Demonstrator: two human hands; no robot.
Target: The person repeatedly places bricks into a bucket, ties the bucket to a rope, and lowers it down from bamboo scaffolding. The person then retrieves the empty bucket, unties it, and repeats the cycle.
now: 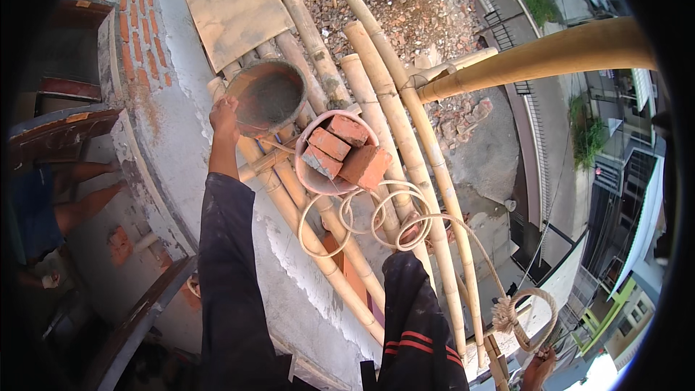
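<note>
My left hand (pixel 224 114) grips the near-left rim of a round, mortar-stained bucket (pixel 296 73), whose inside looks coated in grey. Beside it stands a pale pink bucket (pixel 300 160) with several red bricks (pixel 347 149) in it, one jutting over the rim. Loose coils of rope (pixel 418 195) lie across the bamboo poles (pixel 388 92) just below that bucket. From the coils the rope runs to the lower right, ending in a knotted loop (pixel 535 320). At the loop's bottom is my right hand (pixel 539 366), its fingers closed on the rope and partly cut off by the frame.
A thick bamboo pole (pixel 537 54) crosses at upper right. A plywood board (pixel 233 5) lies on the scaffold. At left are a partly plastered brick wall (pixel 141 27) and window frames (pixel 146 174), with another person (pixel 35 212) inside. Rubble (pixel 391 5) lies far below.
</note>
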